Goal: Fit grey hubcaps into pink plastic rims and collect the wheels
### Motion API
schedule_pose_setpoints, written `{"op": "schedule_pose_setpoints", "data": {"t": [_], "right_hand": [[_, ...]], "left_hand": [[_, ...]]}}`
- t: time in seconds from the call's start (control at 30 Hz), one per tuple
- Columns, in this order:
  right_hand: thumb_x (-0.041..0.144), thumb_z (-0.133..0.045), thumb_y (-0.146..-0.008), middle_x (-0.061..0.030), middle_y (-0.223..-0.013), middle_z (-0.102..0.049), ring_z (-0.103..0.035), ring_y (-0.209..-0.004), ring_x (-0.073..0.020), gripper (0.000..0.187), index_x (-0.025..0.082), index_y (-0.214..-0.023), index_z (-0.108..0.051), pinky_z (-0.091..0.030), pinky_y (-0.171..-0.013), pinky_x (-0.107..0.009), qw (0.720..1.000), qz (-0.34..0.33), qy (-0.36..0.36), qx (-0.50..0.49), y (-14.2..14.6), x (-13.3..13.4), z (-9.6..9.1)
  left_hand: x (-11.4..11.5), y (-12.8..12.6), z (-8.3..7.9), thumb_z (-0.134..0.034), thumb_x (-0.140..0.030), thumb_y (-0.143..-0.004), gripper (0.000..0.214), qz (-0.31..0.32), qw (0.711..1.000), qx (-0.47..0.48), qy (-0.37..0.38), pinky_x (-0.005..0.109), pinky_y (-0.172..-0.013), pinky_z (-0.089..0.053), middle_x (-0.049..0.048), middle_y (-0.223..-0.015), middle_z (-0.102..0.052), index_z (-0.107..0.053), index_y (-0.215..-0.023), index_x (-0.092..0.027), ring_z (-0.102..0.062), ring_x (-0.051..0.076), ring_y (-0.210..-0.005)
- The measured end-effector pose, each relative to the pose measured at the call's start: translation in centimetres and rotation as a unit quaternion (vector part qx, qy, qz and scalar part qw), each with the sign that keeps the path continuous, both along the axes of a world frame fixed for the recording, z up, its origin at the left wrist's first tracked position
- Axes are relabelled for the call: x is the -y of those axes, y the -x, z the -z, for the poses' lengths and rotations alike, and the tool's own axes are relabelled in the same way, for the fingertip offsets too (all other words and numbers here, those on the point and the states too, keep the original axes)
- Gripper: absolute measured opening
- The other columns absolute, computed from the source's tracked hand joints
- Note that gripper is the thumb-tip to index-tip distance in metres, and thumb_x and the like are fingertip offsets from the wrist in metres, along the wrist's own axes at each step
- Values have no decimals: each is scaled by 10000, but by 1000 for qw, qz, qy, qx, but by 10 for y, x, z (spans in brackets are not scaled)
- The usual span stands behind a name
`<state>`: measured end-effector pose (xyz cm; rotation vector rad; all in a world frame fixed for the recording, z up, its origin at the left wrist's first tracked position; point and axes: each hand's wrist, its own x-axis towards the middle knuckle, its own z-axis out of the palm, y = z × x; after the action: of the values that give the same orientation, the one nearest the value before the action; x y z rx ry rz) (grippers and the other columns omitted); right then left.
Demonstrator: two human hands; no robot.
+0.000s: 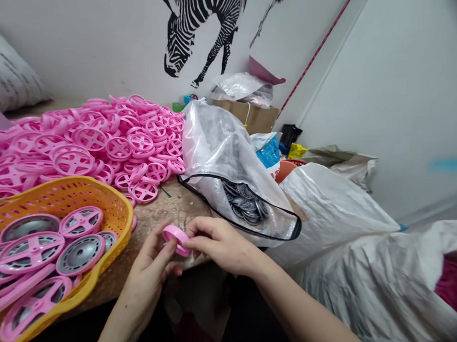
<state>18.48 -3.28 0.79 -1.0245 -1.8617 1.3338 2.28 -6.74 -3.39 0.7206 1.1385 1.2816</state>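
Between my two hands is a small pink plastic wheel [176, 235], tilted so that its rim faces me. My left hand [155, 264] grips it with the thumb on the near side. The fingertips of my right hand [218, 242] pinch its right edge. Both hands are above the table's front edge. To their left stands a yellow basket [120, 205] with pink wheels, several fitted with grey discs [80, 255]. Behind it spreads a large heap of pink wheels [93, 139]. Whether a disc sits inside the held wheel is hidden.
A clear plastic bag [215, 139] with a black-edged mouth lies open on the table [172, 209], grey discs [245, 203] inside. White sacks [335, 198] stand to the right. At the back is a cardboard box [263, 116]; a stuffed sack [10, 75] lies at far left.
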Motion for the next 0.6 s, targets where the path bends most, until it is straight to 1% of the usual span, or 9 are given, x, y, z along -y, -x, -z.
{"op": "schedule_pose_setpoints", "data": {"t": [0.07, 0.13, 0.23, 0.27, 0.33, 0.4, 0.47, 0.53, 0.6], "right_hand": [[238, -610, -866, 32, -716, -588, -555, -666, -108, 101, 164, -800, -593, -428, -628, -210, 994, -11, 89, -58, -12, 14, -3], [260, -599, -868, 24, -727, -604, -564, -645, -114, 103, 166, -830, -607, -439, -618, -221, 993, 11, 102, -57, -24, 22, -2], [242, -560, -900, 0, -819, -656, -609, -752, -147, 96, 189, -870, -633, -453, -709, -258, 990, 121, -45, 53, -49, 24, 1], [235, -558, -907, -10, -862, -671, -618, -808, -162, 90, 196, -888, -637, -449, -750, -273, 973, 172, -108, 113, -58, 22, 3], [243, -582, -909, -37, -931, -684, -621, -886, -194, 71, 200, -926, -635, -433, -789, -297, 910, 268, -193, 248, -77, 16, 8], [272, -614, -905, -64, -962, -682, -622, -906, -217, 95, 192, -954, -630, -423, -768, -303, 840, 331, -208, 376, -94, 9, 14], [300, -624, -910, -76, -973, -679, -624, -911, -225, 123, 189, -965, -628, -415, -742, -300, 790, 350, -198, 462, -105, 3, 21], [303, -603, -927, -75, -980, -676, -625, -905, -218, 118, 193, -962, -628, -409, -728, -293, 769, 344, -194, 503, -110, -2, 27], [282, -567, -943, -71, -982, -674, -625, -890, -208, 108, 195, -946, -632, -404, -721, -288, 762, 338, -200, 515, -112, -4, 32]], "left_hand": [[1, -6, 0, -830, -425, -680, 481, 61, 998, 19, 2, 189, -427, -462, 32, -829, -670, -678, -1053, -162, -609, 145, -652], [3, -12, -1, -830, -428, -680, 397, 94, 995, 27, 3, 185, -406, -442, 25, -728, -663, -688, -912, -139, -573, 119, -559], [6, -21, -2, -829, -409, -683, 348, 81, 997, 15, 4, 168, -399, -435, -4, -646, -640, -676, -844, -142, -557, 94, -485], [7, -24, -3, -828, -406, -682, 343, 70, 998, 8, 5, 160, -394, -429, -13, -629, -632, -672, -839, -144, -564, 93, -475], [8, -27, -4, -828, -402, -674, 343, 55, 998, -7, 12, 153, -383, -421, -25, -609, -620, -666, -838, -148, -587, 100, -473], [8, -28, -3, -829, -401, -664, 353, 51, 998, -16, 24, 151, -378, -418, -28, -611, -623, -658, -844, -150, -591, 100, -463], [8, -28, -1, -824, -403, -666, 366, 54, 998, -19, 31, 151, -384, -424, -24, -624, -635, -654, -866, -149, -593, 98, -464], [8, -28, 1, -816, -401, -677, 369, 59, 998, -22, 32, 148, -392, -429, -19, -640, -646, -650, -884, -144, -597, 95, -471], [7, -27, 3, -801, -395, -698, 361, 63, 997, -24, 28, 145, -398, -432, -18, -643, -647, -645, -898, -139, -602, 93, -478]]}}
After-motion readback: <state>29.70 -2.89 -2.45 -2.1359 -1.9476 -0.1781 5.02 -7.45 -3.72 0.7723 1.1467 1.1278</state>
